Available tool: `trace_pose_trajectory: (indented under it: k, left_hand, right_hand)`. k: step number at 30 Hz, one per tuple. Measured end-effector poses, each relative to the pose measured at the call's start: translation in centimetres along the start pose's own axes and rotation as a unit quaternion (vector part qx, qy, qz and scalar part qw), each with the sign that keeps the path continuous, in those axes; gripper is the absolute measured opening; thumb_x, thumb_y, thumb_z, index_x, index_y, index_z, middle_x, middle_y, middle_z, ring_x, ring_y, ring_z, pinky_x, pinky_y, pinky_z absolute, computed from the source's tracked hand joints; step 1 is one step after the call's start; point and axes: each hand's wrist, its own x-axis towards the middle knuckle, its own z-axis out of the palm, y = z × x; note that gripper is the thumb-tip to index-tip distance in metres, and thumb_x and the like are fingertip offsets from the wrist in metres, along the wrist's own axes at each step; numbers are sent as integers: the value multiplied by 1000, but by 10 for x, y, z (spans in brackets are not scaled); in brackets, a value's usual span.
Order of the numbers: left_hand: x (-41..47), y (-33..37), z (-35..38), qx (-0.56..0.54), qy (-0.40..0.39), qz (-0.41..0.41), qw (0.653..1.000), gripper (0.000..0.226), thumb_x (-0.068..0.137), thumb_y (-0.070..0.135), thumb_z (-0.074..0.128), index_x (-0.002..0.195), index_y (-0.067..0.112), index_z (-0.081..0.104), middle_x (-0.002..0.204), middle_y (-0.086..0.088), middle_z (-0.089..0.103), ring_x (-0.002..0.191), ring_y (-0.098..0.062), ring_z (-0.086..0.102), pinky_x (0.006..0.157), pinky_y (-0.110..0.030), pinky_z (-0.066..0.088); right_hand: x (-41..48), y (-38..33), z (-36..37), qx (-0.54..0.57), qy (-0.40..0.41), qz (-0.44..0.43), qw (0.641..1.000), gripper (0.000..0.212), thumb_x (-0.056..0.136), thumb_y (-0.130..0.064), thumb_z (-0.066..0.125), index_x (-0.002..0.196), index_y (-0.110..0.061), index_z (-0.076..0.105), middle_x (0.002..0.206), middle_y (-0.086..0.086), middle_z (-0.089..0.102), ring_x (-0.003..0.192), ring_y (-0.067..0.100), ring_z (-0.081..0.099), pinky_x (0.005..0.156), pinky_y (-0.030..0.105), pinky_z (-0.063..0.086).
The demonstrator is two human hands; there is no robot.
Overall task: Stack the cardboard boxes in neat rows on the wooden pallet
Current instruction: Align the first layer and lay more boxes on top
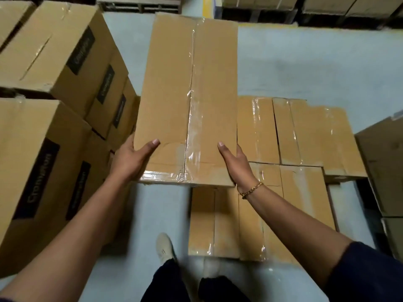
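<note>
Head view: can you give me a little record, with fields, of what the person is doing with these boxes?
Held: long taped box
Left hand: grips near left edge, thumb on top
Right hand: grips near right edge, thumb on top
Right side: low layer of boxes
Left side: taller stacks
Right wrist: bracelet

Pale grey-blue floor, smooth and faintly scuffed, soft glare patches close by underfoot, a yellow painted stripe at the far edge, a far pallet of dark slats beside it, deep shadow along the back row, dim, even indoor light.
</note>
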Motion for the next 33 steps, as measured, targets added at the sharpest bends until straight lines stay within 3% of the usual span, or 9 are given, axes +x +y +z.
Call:
trace_pose_trajectory:
  k: [6, 12, 14, 18, 22, 25, 27, 30, 33]
  left_hand:
    - [-114, 39, 26, 23, -17, 23, 999, 68, 88, 69, 64, 139, 25, 58, 129, -1, 69, 107, -22, 64, 85, -37, 48]
    - [-208, 37, 58, 55, -62, 34, 996, 65, 90, 65, 65, 140, 26, 58, 135, -9, 67, 118, -34, 63, 86, -39, 45]
    - [-240, 32, 73, 65, -88, 40, 993, 66, 88, 70, 64, 138, 27, 59, 133, -8, 69, 117, -35, 64, 85, -39, 46]
    - [-303, 21, 104, 78, -124, 38, 988, 67, 90, 66, 64, 140, 21, 59, 134, -11, 67, 114, -34, 63, 86, -39, 46]
    - [-357, 4, 140, 111, -170, 41, 978, 113, 66, 100, 48, 148, 22, 51, 143, -7, 63, 126, -35, 60, 103, -52, 50]
    - [-408, 17, 168, 102, -187, 42, 976, 98, 82, 82, 58, 154, 17, 44, 153, -12, 52, 138, -37, 50, 110, -49, 42]
    - [-438, 25, 192, 109, -194, 50, 974, 92, 89, 69, 61, 158, 13, 38, 158, -14, 45, 144, -37, 44, 111, -47, 38]
    - [-474, 33, 233, 113, -214, 54, 969, 97, 88, 72, 60, 160, 14, 33, 161, -13, 40, 145, -36, 42, 112, -48, 38]
    - [-510, 49, 286, 109, -222, 61, 967, 97, 88, 73, 60, 161, 15, 32, 162, -12, 39, 146, -36, 41, 113, -48, 37]
  right_hand:
    - [-106, 10, -83, -43, 40, 7, 998, 88, 93, -64, 58, 161, -21, 24, 164, 2, 32, 150, 25, 31, 116, 36, 29]
    - [-208, 62, -138, -37, 68, 26, 997, 79, 97, -57, 55, 160, -23, 24, 162, 1, 35, 149, 26, 33, 108, 30, 32]
    - [-239, 85, -155, -27, 83, 34, 996, 75, 97, -56, 56, 159, -23, 28, 160, 0, 39, 146, 25, 37, 98, 24, 30]
    - [-299, 132, -187, -28, 125, 45, 991, 74, 98, -55, 56, 159, -25, 29, 157, -1, 44, 144, 23, 41, 95, 22, 30]
    - [-352, 179, -228, -25, 149, 75, 986, 73, 97, -55, 57, 156, -19, 36, 156, 4, 45, 144, 26, 41, 96, 24, 31]
    - [-386, 209, -266, -17, 168, 78, 983, 73, 98, -52, 58, 158, -19, 33, 157, 1, 43, 147, 23, 37, 101, 22, 29]
    - [-403, 230, -295, -8, 175, 83, 981, 65, 98, -52, 59, 153, -24, 41, 146, -3, 54, 141, 20, 45, 99, 19, 32]
    - [-422, 263, -343, 2, 187, 88, 978, 49, 95, -59, 60, 138, -35, 55, 124, -12, 66, 123, 15, 60, 97, 25, 44]
    - [-434, 295, -403, 7, 196, 97, 976, 54, 92, -63, 60, 138, -34, 57, 122, -13, 67, 117, 14, 63, 101, 31, 48]
